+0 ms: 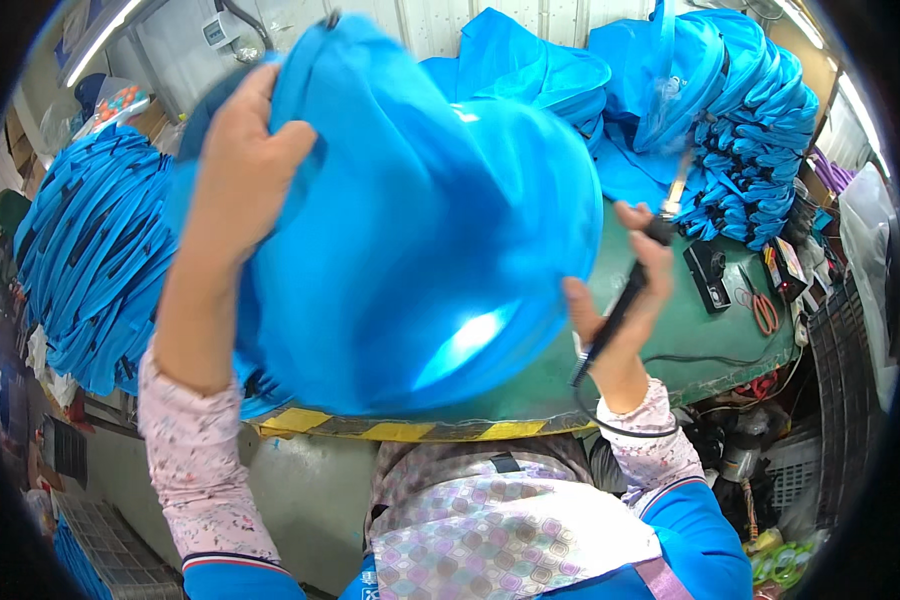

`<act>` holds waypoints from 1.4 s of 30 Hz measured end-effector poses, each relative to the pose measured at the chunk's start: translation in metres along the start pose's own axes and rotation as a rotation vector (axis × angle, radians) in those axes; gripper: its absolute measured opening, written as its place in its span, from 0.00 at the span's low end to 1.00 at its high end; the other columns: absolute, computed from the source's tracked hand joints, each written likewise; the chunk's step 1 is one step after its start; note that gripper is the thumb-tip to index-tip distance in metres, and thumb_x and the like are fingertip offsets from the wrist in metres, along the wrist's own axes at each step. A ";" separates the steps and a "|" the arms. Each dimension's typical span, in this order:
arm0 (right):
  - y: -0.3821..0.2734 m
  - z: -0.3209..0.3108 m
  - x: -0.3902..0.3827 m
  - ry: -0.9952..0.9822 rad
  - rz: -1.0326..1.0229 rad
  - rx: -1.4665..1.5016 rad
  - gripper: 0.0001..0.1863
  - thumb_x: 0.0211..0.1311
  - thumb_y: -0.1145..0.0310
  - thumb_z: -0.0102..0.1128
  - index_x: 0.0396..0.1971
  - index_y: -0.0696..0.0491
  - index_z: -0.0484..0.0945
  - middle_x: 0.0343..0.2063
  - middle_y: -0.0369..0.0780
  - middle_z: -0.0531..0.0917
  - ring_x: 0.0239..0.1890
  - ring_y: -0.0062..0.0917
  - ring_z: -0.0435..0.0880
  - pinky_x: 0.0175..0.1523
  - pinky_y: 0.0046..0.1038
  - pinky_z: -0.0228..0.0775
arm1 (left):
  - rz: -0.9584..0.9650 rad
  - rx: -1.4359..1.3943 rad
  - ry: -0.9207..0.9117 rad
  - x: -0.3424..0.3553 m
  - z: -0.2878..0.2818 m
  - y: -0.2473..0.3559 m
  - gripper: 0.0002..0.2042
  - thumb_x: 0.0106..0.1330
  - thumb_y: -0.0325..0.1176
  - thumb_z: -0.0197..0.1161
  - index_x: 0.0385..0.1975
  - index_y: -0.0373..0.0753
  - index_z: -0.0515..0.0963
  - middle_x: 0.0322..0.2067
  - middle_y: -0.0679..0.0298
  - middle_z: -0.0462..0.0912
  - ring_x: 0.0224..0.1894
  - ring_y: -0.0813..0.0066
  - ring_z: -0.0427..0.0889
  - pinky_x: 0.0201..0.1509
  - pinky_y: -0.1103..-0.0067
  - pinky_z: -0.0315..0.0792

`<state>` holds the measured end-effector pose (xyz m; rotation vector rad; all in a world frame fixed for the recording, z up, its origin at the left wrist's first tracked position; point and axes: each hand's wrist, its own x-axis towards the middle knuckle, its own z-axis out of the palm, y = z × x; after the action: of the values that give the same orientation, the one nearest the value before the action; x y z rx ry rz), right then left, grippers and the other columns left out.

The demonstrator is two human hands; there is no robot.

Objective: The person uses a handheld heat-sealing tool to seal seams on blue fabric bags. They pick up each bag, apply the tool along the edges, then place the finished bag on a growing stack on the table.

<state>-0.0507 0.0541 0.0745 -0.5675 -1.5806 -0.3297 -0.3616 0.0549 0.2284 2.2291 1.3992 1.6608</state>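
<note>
My left hand (240, 165) is closed on the upper left edge of a large blue fabric piece (400, 230), which hangs raised in front of me. Its round, hoop-like rim bulges toward the right and its surface is glossy. In my right hand (625, 310) is a soldering iron (627, 300) with a black handle, its metal tip pointing up and away from me. A black cord runs from its lower end around my right wrist. The right fingertips are close to the fabric's right rim; I cannot tell whether they touch it. Motion blurs both the hand and the tip.
Piles of similar blue fabric pieces stand left (95, 260) and back right (750, 120). On the green table (710, 340) lie a black holder (707, 275), orange-handled scissors (763, 305) and a small boxed device (783, 268). Yellow-black tape (400, 431) marks the table's near edge.
</note>
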 end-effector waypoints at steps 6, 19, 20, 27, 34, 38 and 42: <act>0.017 -0.004 0.032 0.112 -0.153 -0.044 0.38 0.60 0.71 0.70 0.65 0.51 0.54 0.63 0.58 0.67 0.65 0.51 0.70 0.70 0.53 0.57 | 0.312 0.235 -0.303 0.016 -0.092 0.026 0.19 0.59 0.28 0.53 0.51 0.36 0.76 0.36 0.65 0.76 0.38 0.78 0.73 0.44 0.81 0.67; -0.033 0.086 -0.001 0.023 0.049 0.279 0.23 0.67 0.77 0.58 0.58 0.58 0.62 0.56 0.56 0.74 0.59 0.43 0.75 0.66 0.43 0.61 | -0.530 -0.071 -1.364 -0.178 0.019 0.037 0.23 0.63 0.42 0.71 0.53 0.34 0.76 0.42 0.54 0.86 0.42 0.63 0.84 0.46 0.72 0.77; -0.032 0.091 -0.005 0.057 0.072 0.272 0.22 0.68 0.76 0.57 0.58 0.58 0.61 0.56 0.55 0.74 0.58 0.42 0.75 0.66 0.43 0.61 | -0.622 0.136 -1.458 -0.209 0.038 0.023 0.24 0.62 0.40 0.72 0.55 0.35 0.76 0.46 0.52 0.85 0.47 0.59 0.85 0.49 0.72 0.78; -0.031 0.078 -0.029 0.063 0.020 0.232 0.26 0.61 0.83 0.62 0.58 0.56 0.66 0.55 0.55 0.76 0.51 0.43 0.77 0.55 0.38 0.70 | -0.954 -1.143 0.144 -0.257 0.142 -0.043 0.20 0.66 0.26 0.63 0.57 0.31 0.70 0.55 0.57 0.76 0.55 0.66 0.77 0.57 0.70 0.74; -0.066 -0.011 -0.040 -0.187 0.411 0.379 0.19 0.60 0.77 0.66 0.52 0.59 0.76 0.28 0.42 0.84 0.30 0.33 0.80 0.38 0.33 0.72 | -0.795 -1.440 0.034 -0.229 0.140 -0.044 0.29 0.64 0.29 0.70 0.64 0.36 0.66 0.58 0.58 0.75 0.60 0.65 0.76 0.64 0.68 0.73; -0.060 -0.020 -0.056 -0.311 0.048 0.382 0.18 0.55 0.69 0.69 0.45 0.59 0.81 0.19 0.35 0.74 0.20 0.27 0.70 0.29 0.30 0.58 | -0.861 -1.209 0.023 -0.228 0.140 -0.043 0.30 0.59 0.23 0.72 0.62 0.37 0.69 0.56 0.61 0.77 0.57 0.66 0.78 0.61 0.69 0.73; -0.064 -0.005 -0.069 -0.281 -0.134 0.221 0.19 0.50 0.69 0.70 0.44 0.57 0.81 0.17 0.30 0.72 0.18 0.23 0.68 0.29 0.28 0.57 | -0.868 -1.133 0.085 -0.231 0.142 -0.039 0.28 0.59 0.23 0.72 0.60 0.38 0.71 0.55 0.62 0.79 0.55 0.68 0.79 0.59 0.69 0.74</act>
<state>-0.0797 -0.0125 0.0144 -0.3477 -1.9034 -0.1762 -0.2818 -0.0094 -0.0254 0.7801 0.8134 1.5401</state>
